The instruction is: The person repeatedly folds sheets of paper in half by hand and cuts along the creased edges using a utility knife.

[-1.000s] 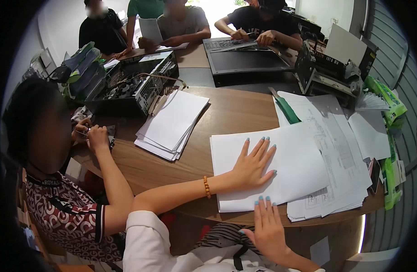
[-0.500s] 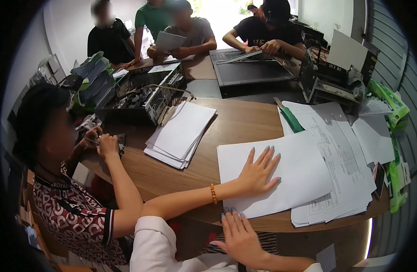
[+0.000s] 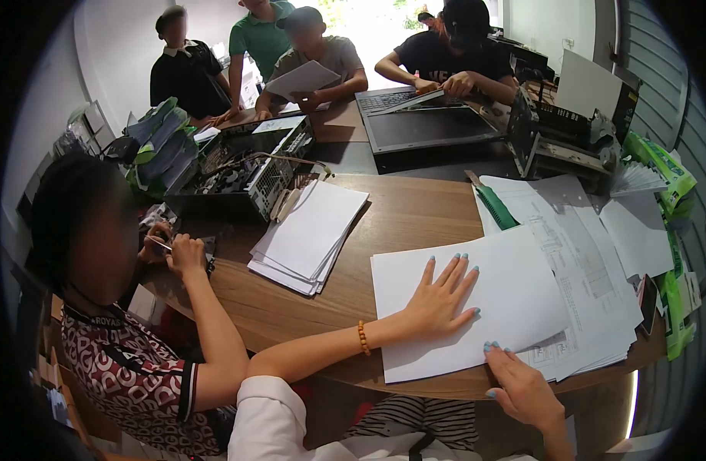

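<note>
White paper (image 3: 522, 284) lies on the wooden table (image 3: 422, 203), right of centre in the frame, partly covering some printed sheets (image 3: 587, 250). From where I stand, the person's left hand (image 3: 437, 301) is palm down near the middle of the blank surface, fingers fanned apart, flat against it and gripping nothing. Towards the lower right, the right hand (image 3: 519, 388) has its fingers close together and slightly bent, tips at the paper's near edge, thumb well away from them; whether those tips press down, I can't tell. A green-handled tool (image 3: 496, 207) rests above, across the printed sheets.
</note>
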A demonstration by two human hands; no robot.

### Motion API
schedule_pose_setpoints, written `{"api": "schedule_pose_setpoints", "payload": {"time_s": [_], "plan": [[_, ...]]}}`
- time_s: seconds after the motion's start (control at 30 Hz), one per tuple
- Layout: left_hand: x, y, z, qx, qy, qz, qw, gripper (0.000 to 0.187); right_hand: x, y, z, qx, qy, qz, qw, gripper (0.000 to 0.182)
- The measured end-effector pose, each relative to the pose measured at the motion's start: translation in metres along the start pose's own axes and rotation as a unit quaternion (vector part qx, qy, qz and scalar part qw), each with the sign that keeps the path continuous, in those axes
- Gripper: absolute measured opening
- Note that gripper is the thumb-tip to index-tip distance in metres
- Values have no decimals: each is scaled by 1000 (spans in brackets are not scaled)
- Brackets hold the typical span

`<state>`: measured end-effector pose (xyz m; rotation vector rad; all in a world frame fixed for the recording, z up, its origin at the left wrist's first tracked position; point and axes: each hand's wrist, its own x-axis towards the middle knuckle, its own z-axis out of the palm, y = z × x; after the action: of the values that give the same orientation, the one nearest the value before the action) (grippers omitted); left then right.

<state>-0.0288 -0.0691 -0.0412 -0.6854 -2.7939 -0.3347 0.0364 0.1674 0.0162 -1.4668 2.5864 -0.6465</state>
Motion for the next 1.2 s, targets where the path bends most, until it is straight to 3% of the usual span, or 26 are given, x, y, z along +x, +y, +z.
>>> {"api": "schedule_pose_setpoints", "payload": {"time_s": [0.3, 0.47, 0.53, 0.6, 0.67, 0.73, 0.8, 0.97, 1.03, 1.07, 1.2], "plan": [[-1, 2, -4, -3, -1, 1, 1000, 67, -18, 14, -12, 49, 28, 102, 993, 51], [-1, 5, -13, -11, -23, -4, 1000, 65, -41, 42, -14, -51, 68, 144, 986, 53], [-2, 5, -13, -31, 9, -4, 999, 64, -48, 54, -9, -68, 89, 174, 978, 52], [5, -11, -13, -100, 10, -15, 995, 68, -51, 65, -8, -133, 190, 275, 933, 50], [20, -25, -15, -167, 10, -25, 986, 73, -49, 72, -13, -68, 229, 270, 933, 52], [31, -34, -16, -50, 90, -104, 989, 84, -38, 70, -17, -5, 253, 272, 928, 59], [39, -43, -14, -51, 89, -103, 989, 87, -25, 60, -21, 26, 240, 287, 927, 62], [50, -49, -31, -86, -40, -157, 983, 70, -10, 72, -31, 95, 196, 342, 914, 69], [55, -55, -38, -118, -78, -157, 977, 64, -9, 78, -33, 262, 198, 356, 875, 59], [57, -58, -42, -149, -116, -154, 970, 59, -10, 88, -30, 260, 198, 355, 876, 59], [52, -80, -34, -195, -110, -120, 967, 47, -11, 101, -34, 331, 195, 301, 873, 28]]}}
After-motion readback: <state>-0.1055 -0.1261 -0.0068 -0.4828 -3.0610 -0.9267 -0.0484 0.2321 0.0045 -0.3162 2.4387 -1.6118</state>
